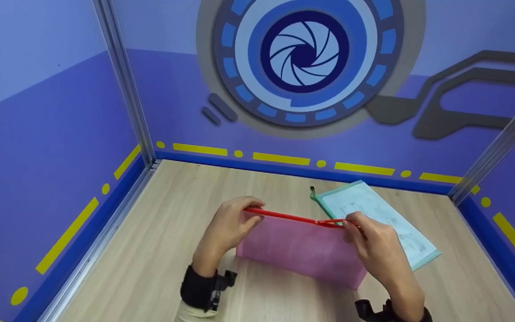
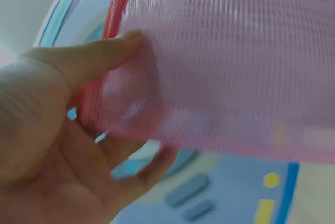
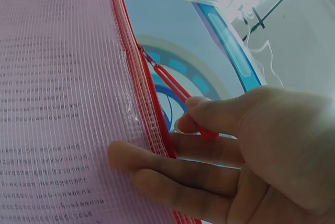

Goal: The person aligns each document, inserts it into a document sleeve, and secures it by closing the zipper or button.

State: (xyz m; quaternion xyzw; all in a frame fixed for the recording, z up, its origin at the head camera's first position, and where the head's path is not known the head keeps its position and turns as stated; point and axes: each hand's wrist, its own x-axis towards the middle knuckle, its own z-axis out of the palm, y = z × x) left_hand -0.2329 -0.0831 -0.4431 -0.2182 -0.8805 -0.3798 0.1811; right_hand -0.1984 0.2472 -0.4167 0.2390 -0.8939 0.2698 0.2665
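Note:
Between both hands a pink mesh zipper pouch is held up over the table, its red zipper edge on top. My left hand grips the pouch's left upper corner, thumb on the near face and fingers behind. With thumb and forefinger my right hand pinches the red zipper pull loop, while its other fingers lie against the pouch by the zipper. The slider sits right of the zipper's middle. Lines of printed text show through the mesh in the right wrist view.
A green-edged zipper pouch with a whitish sheet inside lies on the wooden table at the back right, partly behind my right hand. Blue and purple panels with metal corner posts enclose the table on the left, back and right.

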